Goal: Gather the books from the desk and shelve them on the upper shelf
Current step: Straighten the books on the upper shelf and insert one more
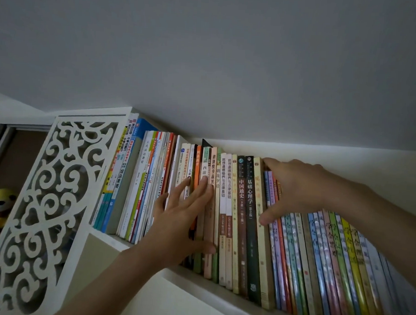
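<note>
Left hand [184, 218] flat against spines, right hand [294, 188] gripping thin books [273, 209] beside its fingertips; best pressed evenly, keeping the row [233, 207] upright.

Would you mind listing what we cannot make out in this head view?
- Desk: out of frame below.
- Row of books: right end cut off by the frame edge.
- Spines behind the left hand and right hand: covered.
- Small spine print: too small to read.

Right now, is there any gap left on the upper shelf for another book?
None visible: the books stand packed from the carved panel to the right edge. Left hand presses spines; right hand holds thin books. Room remains only above the tops.
</note>
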The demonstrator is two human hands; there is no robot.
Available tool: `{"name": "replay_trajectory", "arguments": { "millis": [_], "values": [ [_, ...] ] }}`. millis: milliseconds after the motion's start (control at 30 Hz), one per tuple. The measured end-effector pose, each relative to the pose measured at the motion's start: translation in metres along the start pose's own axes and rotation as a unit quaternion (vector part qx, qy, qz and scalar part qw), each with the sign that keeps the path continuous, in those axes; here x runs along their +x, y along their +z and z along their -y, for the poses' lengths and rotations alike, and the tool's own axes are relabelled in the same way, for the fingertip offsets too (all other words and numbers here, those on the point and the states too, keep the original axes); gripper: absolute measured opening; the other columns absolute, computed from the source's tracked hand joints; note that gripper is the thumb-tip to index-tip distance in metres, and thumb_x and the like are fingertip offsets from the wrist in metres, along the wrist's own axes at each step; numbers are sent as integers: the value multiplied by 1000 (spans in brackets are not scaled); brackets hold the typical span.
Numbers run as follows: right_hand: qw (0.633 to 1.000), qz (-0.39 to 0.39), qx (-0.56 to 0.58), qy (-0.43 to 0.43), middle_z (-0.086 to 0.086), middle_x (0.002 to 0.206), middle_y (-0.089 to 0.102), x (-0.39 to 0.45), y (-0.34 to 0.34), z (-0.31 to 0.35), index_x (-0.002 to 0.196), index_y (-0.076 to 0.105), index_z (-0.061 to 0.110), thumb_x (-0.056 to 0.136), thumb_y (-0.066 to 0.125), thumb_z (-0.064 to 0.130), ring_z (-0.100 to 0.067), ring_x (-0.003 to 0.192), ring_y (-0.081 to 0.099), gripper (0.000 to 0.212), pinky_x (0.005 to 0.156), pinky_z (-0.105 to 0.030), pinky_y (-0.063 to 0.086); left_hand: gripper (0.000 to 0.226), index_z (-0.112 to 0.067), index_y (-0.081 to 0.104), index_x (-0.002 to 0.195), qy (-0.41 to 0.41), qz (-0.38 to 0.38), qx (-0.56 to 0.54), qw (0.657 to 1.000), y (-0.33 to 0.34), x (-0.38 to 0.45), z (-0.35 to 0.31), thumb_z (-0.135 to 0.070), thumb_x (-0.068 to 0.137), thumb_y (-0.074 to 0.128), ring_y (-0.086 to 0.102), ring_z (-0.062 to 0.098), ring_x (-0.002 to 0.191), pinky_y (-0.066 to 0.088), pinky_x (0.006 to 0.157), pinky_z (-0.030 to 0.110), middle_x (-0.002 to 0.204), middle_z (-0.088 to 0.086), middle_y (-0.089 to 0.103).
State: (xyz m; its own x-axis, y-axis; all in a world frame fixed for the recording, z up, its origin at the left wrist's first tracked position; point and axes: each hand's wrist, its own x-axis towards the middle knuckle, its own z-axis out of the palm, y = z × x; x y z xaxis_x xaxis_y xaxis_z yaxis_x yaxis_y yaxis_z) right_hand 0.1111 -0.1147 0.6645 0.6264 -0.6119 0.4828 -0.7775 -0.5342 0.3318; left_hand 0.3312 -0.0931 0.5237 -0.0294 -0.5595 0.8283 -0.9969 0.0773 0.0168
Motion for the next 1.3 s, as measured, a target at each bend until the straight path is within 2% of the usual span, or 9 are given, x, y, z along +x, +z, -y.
{"name": "replay_trajectory", "arguments": {
  "millis": [67,200,300,467,567,733,933,1167,1300],
  "values": [
    [1000,13,-4,7,8,122,60,-1,-4,6,130,37,31,50,83,65,-16,108,56,99,96,-42,43,118,-33,-25,146,7,16,-10,1000,-6,1,-15,-60,75,65,-37,11,138,-16,116,47,150,-16,-37],
    [998,-17,-43,30,3,139,50,-19,-6,5,142,27,26,55,75,73,-23,123,49,110,105,-51,35,135,-31,-33,141,62,53,-162,983,-13,9,-60,-61,65,74,-40,5,135,-17,112,34,146,-15,-45],
    [996,-26,-63,51,3,154,33,-44,-4,-8,150,16,21,55,69,79,-23,136,39,123,111,-51,32,147,-29,-39,138,72,38,-134,988,-3,10,-66,-64,56,77,-44,9,133,-15,113,38,140,-14,-52],
    [995,-66,-65,35,2,140,48,-54,13,-18,140,36,20,53,79,67,-20,123,48,108,102,-40,42,143,-23,-24,148,92,8,-128,988,7,8,-53,-73,55,71,-34,12,140,-2,119,52,150,-9,-41],
    [995,-78,-64,26,1,142,46,-55,12,-16,142,34,19,56,80,64,-21,127,45,107,105,-40,39,141,-26,-27,146,83,19,-134,987,1,7,-61,-71,57,73,-38,11,137,-7,119,50,147,-11,-45],
    [991,-98,-87,6,4,159,18,-69,15,-12,153,8,21,74,66,65,-17,145,19,107,119,-45,17,109,-36,-24,146,69,21,-183,980,-6,-10,-103,-63,81,59,-34,4,138,-7,119,44,149,-18,-39],
    [991,-128,-23,26,5,155,31,-66,6,-7,150,21,26,94,41,56,-17,140,32,67,117,-49,20,81,-37,1,152,33,-22,-248,968,-4,-24,-79,-44,92,55,-17,-1,144,2,120,38,157,-23,-15],
    [986,-163,7,-36,1,154,35,3,-11,43,150,27,24,89,54,57,-20,136,39,75,111,-48,34,48,-26,41,140,-107,-187,-183,959,-23,5,0,-30,94,55,25,16,138,20,110,28,146,-5,38],
    [987,-150,-1,-50,0,136,54,46,-18,72,137,44,24,80,64,59,-22,120,52,70,99,-46,43,41,-25,48,135,-147,-220,-216,940,-41,53,28,-33,94,54,30,18,129,26,105,28,133,0,44]
  ]
}}
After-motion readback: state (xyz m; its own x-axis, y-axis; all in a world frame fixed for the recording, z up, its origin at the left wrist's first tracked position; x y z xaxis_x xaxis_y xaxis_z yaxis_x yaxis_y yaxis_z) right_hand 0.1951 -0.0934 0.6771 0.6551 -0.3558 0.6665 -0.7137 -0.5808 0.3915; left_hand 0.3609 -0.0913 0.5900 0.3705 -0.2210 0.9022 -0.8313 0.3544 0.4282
